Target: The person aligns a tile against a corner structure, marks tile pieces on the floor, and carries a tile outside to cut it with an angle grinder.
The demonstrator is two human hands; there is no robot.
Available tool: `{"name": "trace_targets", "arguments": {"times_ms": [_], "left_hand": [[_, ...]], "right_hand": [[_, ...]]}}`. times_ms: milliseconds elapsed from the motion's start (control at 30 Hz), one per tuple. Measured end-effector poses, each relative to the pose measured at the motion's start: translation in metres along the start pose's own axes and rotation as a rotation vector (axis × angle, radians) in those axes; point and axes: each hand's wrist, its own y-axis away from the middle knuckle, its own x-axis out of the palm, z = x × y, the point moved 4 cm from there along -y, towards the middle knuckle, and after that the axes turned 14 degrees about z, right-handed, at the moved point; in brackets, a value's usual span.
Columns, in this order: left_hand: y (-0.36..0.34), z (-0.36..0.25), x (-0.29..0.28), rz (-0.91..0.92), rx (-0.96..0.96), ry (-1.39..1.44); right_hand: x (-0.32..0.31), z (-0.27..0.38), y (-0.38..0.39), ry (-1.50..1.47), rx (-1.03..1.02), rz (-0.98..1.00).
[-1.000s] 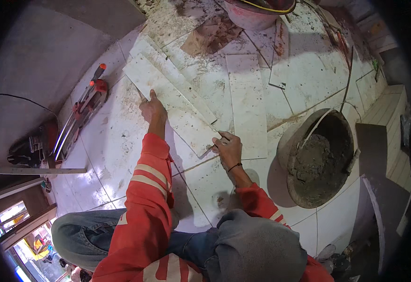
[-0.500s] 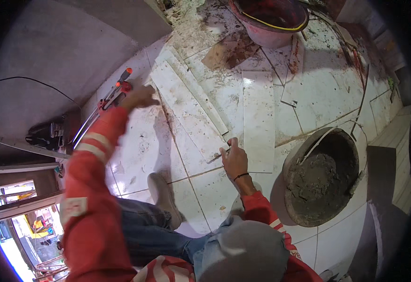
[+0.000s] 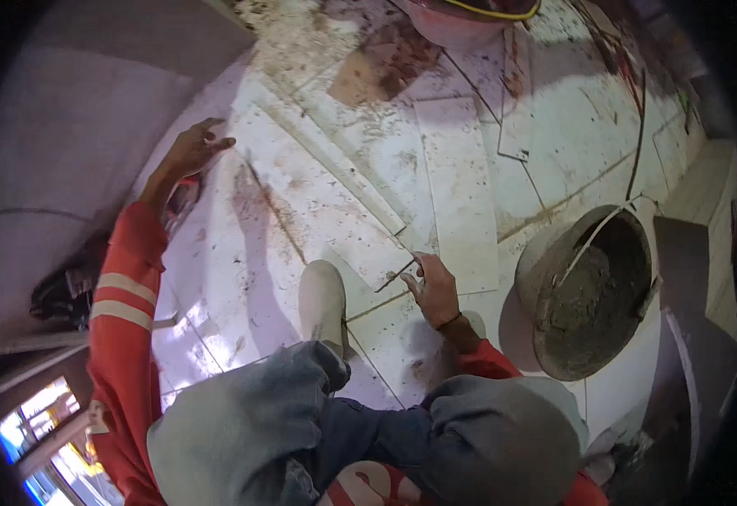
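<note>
A long pale tile strip (image 3: 322,198) lies slantwise on the dirty tiled floor. My right hand (image 3: 437,291) is at its near end, with curled fingers and thumb closed about the corner. By the strip's far left end, my left hand (image 3: 193,153) is spread above the floor, its fingers apart and holding nothing. A red tool (image 3: 184,201) shows only partly behind my left wrist. A narrower pale strip (image 3: 347,173) lies along the long tile's right side. Another pale tile (image 3: 458,190) lies flat farther right.
A round bucket (image 3: 554,295) of wet grey mortar stands tilted at right. A reddish tub (image 3: 461,25) with a yellow rim is at the far edge. A brown stained piece (image 3: 381,67) and rubble lie before it. My boot (image 3: 322,304) is close to the long tile; a grey wall (image 3: 82,126) rises left.
My left hand has moved away from the red tool to beside the long tile's far end, its fingers spreading. My knees have come up into view. My right hand stays at the tile's corner.
</note>
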Motion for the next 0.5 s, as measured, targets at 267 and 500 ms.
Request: {"name": "trace_targets", "arguments": {"times_ms": [267,500], "left_hand": [[-0.127,0.044,0.078,-0.42,-0.166,0.154],[-0.143,0.071,0.062,-0.558,-0.096,0.363]], "right_hand": [[0.005,-0.009,-0.001,0.139,0.137,-0.003],[0.001,0.005,-0.025,0.087,0.19,0.024]]}}
